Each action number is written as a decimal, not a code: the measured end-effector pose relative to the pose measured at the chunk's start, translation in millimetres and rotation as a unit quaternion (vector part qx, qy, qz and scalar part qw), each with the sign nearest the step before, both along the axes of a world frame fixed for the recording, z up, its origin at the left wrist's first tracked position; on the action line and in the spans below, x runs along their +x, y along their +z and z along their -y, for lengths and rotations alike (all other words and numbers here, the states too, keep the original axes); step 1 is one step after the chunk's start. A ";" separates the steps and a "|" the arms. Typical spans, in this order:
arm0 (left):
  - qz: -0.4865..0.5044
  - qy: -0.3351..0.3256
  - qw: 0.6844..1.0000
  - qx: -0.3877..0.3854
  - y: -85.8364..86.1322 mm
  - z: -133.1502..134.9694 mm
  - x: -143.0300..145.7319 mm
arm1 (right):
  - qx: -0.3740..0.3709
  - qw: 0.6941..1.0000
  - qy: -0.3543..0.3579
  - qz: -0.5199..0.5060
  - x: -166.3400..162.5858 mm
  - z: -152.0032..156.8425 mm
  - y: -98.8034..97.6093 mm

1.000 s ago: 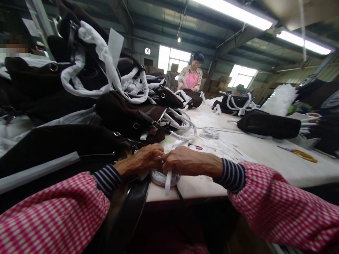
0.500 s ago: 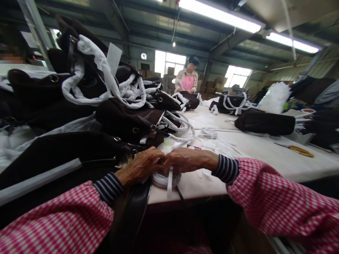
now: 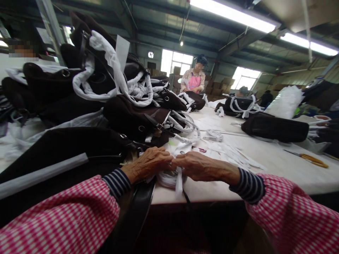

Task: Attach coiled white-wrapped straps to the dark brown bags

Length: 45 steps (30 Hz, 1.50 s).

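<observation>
Fingertip to fingertip, my left hand point(image 3: 152, 162) and my right hand point(image 3: 205, 167) meet at the table's near edge, both with fingers closed in a pinch. From the fingers of my right hand hangs a short white strip point(image 3: 179, 185). Whatever my left fingers grip is hidden behind them. Just under the hands lies a coil of white wrapped cord point(image 3: 166, 180). A dark bag point(image 3: 76, 141) lies beside my left forearm, with a white-wrapped handle point(image 3: 47, 173) across it. Below my left wrist, a black zippered piece point(image 3: 144, 208) hangs over the edge.
Dark bags with white-wrapped handles point(image 3: 113, 81) are piled high at left. On the pale table point(image 3: 267, 151) lie white strips point(image 3: 238, 153), another coil point(image 3: 213, 135), yellow-handled scissors point(image 3: 314, 160) and a dark bag point(image 3: 275, 128). A co-worker in a pink apron point(image 3: 194, 82) stands beyond.
The whole view has shifted, so things appear farther right. My hands stay together over the coil, and the right forearm has swung slightly outward. The white strip still hangs from my right fingers.
</observation>
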<state>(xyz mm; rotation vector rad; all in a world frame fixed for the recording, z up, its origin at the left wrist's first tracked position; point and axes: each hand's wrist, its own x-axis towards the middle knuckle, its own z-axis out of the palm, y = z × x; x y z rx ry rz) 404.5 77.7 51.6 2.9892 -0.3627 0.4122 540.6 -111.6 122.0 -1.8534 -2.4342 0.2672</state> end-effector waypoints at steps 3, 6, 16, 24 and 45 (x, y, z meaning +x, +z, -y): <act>-0.014 -0.001 1.000 0.010 6.7 5.0 -3.3 | -0.004 1.000 0.018 -0.001 -0.6 -4.5 1.8; -0.013 0.000 1.000 0.000 6.0 5.2 -4.0 | -0.050 0.997 0.030 -0.042 7.0 -16.8 3.5; 0.021 0.016 0.999 -0.026 -5.8 0.4 -3.9 | -0.028 0.997 0.015 -0.075 13.6 -13.0 -10.7; -0.010 0.076 0.997 -0.004 6.4 18.3 -18.2 | 0.058 0.997 -0.045 0.021 -10.7 6.8 -17.4; -0.136 0.150 0.979 0.019 40.1 24.3 -23.0 | 0.053 0.992 -0.086 -0.081 0.1 -0.2 -25.5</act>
